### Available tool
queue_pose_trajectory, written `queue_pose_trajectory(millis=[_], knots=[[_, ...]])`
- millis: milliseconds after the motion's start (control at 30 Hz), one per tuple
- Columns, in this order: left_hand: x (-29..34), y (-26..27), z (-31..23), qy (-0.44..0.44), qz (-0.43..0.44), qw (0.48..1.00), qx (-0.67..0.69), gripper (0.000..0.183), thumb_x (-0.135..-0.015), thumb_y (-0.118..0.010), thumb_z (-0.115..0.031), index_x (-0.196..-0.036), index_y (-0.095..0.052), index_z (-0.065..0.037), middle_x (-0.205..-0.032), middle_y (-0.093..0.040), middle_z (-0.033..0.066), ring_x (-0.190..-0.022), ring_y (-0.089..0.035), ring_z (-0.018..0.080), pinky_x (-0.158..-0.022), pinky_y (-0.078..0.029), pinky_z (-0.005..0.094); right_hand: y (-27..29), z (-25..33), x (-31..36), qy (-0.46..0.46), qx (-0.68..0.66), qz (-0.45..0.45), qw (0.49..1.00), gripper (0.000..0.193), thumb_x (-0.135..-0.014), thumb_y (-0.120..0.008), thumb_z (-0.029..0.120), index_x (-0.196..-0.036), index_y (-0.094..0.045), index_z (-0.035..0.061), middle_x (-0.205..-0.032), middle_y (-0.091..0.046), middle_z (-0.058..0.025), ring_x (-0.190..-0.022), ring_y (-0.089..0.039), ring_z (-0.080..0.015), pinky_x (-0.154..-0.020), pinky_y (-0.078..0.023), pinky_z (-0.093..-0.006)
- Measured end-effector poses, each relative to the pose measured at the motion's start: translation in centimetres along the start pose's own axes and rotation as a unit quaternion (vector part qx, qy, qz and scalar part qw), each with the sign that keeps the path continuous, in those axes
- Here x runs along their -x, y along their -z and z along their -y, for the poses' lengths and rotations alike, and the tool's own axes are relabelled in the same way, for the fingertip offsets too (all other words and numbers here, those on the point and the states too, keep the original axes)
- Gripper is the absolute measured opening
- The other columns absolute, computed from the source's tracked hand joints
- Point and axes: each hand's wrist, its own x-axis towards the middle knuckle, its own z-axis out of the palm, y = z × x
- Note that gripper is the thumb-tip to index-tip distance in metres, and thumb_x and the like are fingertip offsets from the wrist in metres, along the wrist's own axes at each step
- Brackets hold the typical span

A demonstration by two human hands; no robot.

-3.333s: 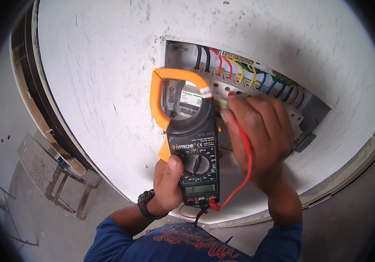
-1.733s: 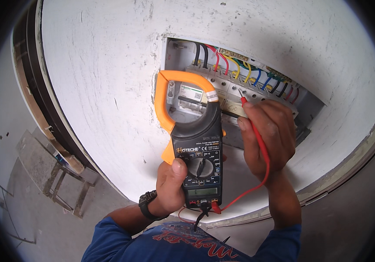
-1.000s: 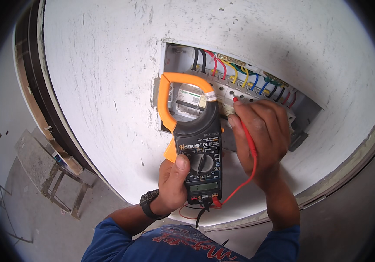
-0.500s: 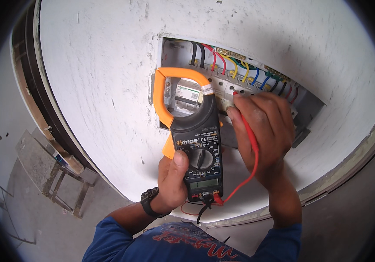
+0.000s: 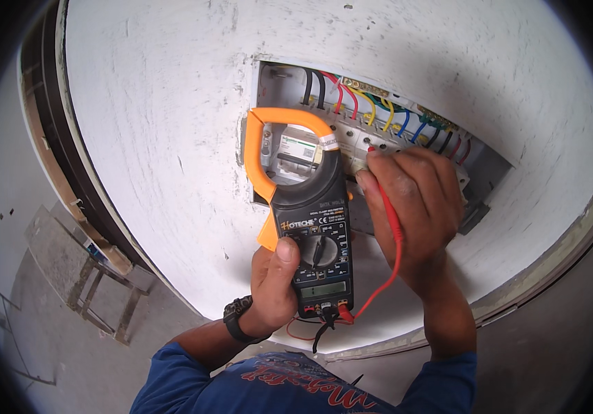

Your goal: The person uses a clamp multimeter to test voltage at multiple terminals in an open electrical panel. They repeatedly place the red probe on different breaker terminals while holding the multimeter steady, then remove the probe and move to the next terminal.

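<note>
My left hand (image 5: 273, 279) is wrapped round a clamp meter (image 5: 318, 207) with a black body and an orange jaw, its thumb beside the round dial. The meter stands upright in front of an open breaker box (image 5: 264, 76) set in the wall. A red test probe (image 5: 389, 207) is pinched in my right hand (image 5: 417, 200), its tip at a screw hole on the row of white circuit breakers (image 5: 349, 138). From the probe a red lead curves down to the meter's bottom socket. A black plug (image 5: 327, 316) sits beside it; where its lead ends I cannot see.
Black, red, yellow and blue wires (image 5: 381, 110) run into the breakers' upper side, below brass terminal bars (image 5: 365, 87). White plastered wall (image 5: 151, 124) surrounds the box. A wooden bench (image 5: 68, 265) stands on the floor at lower left, near a door frame (image 5: 68, 159).
Almost nothing differs. My right hand and the red probe have shifted very slightly left, with the tip still at the same breaker; the meter stays in my left hand.
</note>
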Motion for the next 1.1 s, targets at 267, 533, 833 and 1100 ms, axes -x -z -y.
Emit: queue_pose_trajectory(millis=[267,533,833,1100], knots=[[0.0,-0.5,0.1,0.005,-0.030,1.000,0.005,0.085,-0.113,-0.027,-0.067,-0.149,-0.049,0.007,-0.126,-0.072,0.0269,-0.101,-0.078,0.0257,-0.085,-0.066,0.0369,-0.4,-0.4,0.5,0.008,0.014,-0.018,1.000,0.035,-0.080,-0.090,0.009,-0.111,-0.076,0.0015,-0.098,-0.071,-0.0088,-0.092,-0.069,-0.0288,-0.077,-0.057,-0.0413],[0.6,-0.4,-0.2,0.003,-0.007,1.000,0.006,0.086,-0.112,-0.030,-0.067,-0.151,-0.046,0.008,-0.129,-0.071,0.0284,-0.102,-0.077,0.0261,-0.085,-0.066,0.0376,0.6,-0.5,1.4,0.003,-0.052,-0.062,0.997,0.034,-0.082,-0.086,-0.001,-0.113,-0.072,-0.0001,-0.098,-0.071,-0.0120,-0.091,-0.070,-0.0320,-0.079,-0.059,-0.0434],[1.2,-1.3,0.2,-0.008,0.005,1.000,0.015,0.086,-0.112,-0.031,-0.066,-0.153,-0.043,0.008,-0.132,-0.069,0.0296,-0.103,-0.077,0.0273,-0.084,-0.066,0.0379,0.7,-0.9,1.8,-0.001,-0.047,-0.061,0.997,0.033,-0.082,-0.085,-0.002,-0.112,-0.072,-0.0017,-0.098,-0.070,-0.0131,-0.092,-0.069,-0.0329,-0.078,-0.058,-0.0434],[0.8,-1.5,0.5,-0.001,-0.003,1.000,0.010,0.084,-0.113,-0.030,-0.066,-0.152,-0.044,0.008,-0.131,-0.069,0.0285,-0.102,-0.077,0.0256,-0.083,-0.066,0.0363,0.7,-1.1,1.5,-0.005,-0.032,-0.041,0.999,0.032,-0.082,-0.085,-0.001,-0.111,-0.074,-0.0020,-0.099,-0.070,-0.0132,-0.090,-0.068,-0.0332,-0.079,-0.057,-0.0437]])
